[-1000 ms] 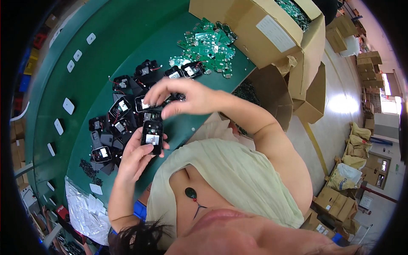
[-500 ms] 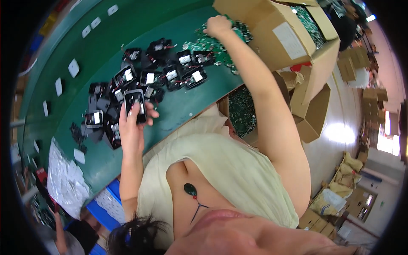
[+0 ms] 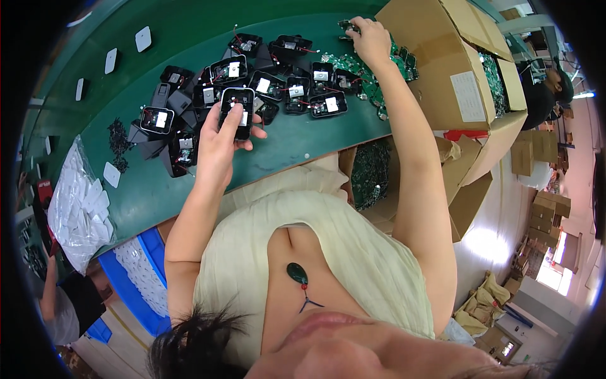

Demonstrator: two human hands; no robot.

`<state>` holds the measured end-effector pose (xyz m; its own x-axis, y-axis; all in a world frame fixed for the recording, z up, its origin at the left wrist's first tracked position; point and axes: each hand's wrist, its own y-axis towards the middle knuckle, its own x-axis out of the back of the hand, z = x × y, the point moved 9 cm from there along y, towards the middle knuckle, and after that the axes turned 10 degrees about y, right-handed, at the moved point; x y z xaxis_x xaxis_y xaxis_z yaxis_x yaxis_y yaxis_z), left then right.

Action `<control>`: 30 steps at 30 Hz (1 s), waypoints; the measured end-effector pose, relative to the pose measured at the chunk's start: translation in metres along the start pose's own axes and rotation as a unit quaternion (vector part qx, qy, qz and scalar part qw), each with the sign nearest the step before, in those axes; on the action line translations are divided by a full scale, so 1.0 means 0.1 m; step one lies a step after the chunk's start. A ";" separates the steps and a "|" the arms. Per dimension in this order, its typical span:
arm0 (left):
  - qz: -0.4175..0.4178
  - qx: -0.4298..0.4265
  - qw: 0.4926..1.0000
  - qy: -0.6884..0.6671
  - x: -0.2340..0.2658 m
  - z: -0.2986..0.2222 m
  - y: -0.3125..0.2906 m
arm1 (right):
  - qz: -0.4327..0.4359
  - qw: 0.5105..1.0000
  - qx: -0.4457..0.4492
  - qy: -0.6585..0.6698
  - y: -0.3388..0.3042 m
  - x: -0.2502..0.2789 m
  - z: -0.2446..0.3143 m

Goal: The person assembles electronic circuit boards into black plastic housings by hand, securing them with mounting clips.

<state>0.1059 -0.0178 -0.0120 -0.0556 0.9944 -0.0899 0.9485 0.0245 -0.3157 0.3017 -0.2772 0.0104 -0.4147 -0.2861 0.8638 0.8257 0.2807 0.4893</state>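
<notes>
My left hand (image 3: 218, 142) is closed around a black plastic housing (image 3: 245, 101), its open side up and the thumb resting on the inside. A white label and small parts show in it. My right hand (image 3: 372, 45) is at the far edge of a pile of small green circuit boards (image 3: 377, 95). Its fingers are bent round a dark green circuit board (image 3: 346, 26), partly hidden by them. Between the hands lie several more black housings (image 3: 328, 105) with white labels and thin red wires.
A cardboard box (image 3: 435, 57) of circuit boards stands at the right end of the green table (image 3: 265, 170). White covers (image 3: 111, 61) lie along the left. A clear bag (image 3: 79, 208) of white pieces sits at the near left, above a blue bin (image 3: 123, 278). Another person (image 3: 548, 88) is behind the box.
The view has shifted, so the table sits differently in the picture. A circuit board now shows at my right hand's fingers. My left hand still holds the housing.
</notes>
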 end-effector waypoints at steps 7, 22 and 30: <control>-0.006 -0.003 1.000 -0.009 0.03 0.10 -0.02 | 0.079 0.805 -0.143 0.570 -0.33 0.39 1.00; -0.012 -0.017 1.000 0.017 -0.11 0.07 -0.04 | 0.141 0.620 -0.186 0.749 -0.89 0.64 1.89; 0.010 -0.028 1.000 -0.003 -0.14 0.07 -0.07 | 0.188 0.634 -0.194 0.724 -0.97 0.57 1.88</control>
<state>0.0976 -0.0329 -0.0146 -0.0373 0.9942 -0.1011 0.9654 0.0098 -0.2606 0.1261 -0.1480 0.0350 0.3940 -0.8864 -0.2431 0.9105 0.4125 -0.0285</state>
